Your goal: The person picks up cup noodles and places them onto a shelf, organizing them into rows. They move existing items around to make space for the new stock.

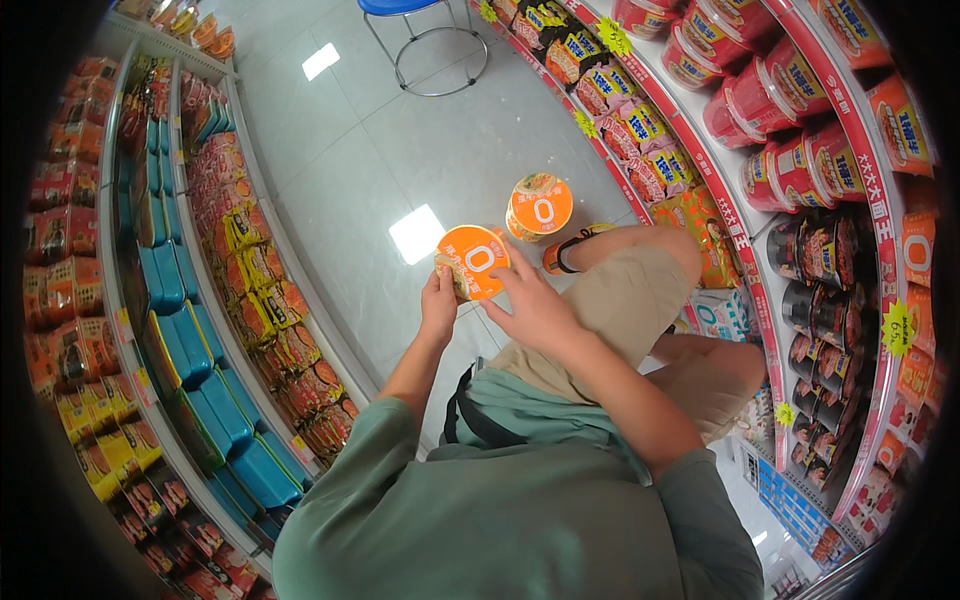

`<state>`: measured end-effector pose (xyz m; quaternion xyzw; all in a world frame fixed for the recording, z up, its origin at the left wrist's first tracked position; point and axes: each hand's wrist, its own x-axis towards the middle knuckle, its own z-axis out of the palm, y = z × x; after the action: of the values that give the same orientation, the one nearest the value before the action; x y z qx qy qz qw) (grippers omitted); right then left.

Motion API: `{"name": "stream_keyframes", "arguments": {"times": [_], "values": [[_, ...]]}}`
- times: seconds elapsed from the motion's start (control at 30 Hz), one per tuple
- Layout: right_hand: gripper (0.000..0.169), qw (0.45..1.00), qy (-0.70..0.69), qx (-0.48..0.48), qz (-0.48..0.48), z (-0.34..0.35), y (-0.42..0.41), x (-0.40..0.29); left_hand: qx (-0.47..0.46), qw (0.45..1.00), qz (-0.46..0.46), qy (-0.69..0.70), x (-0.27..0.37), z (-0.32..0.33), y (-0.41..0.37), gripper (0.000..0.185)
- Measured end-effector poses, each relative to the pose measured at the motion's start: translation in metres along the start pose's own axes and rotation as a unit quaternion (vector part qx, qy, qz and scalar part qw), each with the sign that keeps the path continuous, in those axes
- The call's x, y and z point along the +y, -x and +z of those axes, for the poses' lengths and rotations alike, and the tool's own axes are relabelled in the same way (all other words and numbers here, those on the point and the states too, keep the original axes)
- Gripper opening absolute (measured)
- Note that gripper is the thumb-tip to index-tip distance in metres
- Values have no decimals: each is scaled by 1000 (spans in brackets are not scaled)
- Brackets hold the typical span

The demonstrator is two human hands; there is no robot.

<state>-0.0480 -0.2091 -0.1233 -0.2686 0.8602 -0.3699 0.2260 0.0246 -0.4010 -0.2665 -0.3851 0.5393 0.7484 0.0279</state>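
An instant noodle cup with an orange lid is held between my two hands, its printed lid facing up. My left hand grips the near left side, thumb on the lid's rim. On the right, my right hand touches the cup's edge with spread fingers, and its index finger lies over the lid. A second orange-lidded noodle cup stands on the floor just beyond, near my shoe. The undersides of my fingers are hidden by the held cup.
Grey tiled floor runs between two shelf rows. Left shelves hold noodle packs and blue containers. To the right are red noodle tubs, black cups and bagged noodles. A blue-seated metal stool stands ahead.
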Motion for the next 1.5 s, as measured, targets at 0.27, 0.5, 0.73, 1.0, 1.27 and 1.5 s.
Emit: {"name": "stream_keyframes", "arguments": {"times": [0.27,0.5,0.73,1.0,1.27,1.5], "values": [[42,992,-29,124,2,-44,42,4,111,988,-84,-72,-82,-39,-80,56],[41,935,-30,351,-45,-49,49,38,-8,987,-59,-150,-123,-83,-109,38],[28,889,-192,411,-62,-22,54,33,-74,949,20,-305,-61,106,-55,47],[20,858,-255,446,-13,1,81,67,-298,870,75,-384,5,254,33,45],[22,841,-321,432,57,11,160,98,-331,831,42,-445,-5,260,52,43],[29,762,-134,583,248,-54,283,133,-302,813,5,-497,-16,239,47,41]]}}
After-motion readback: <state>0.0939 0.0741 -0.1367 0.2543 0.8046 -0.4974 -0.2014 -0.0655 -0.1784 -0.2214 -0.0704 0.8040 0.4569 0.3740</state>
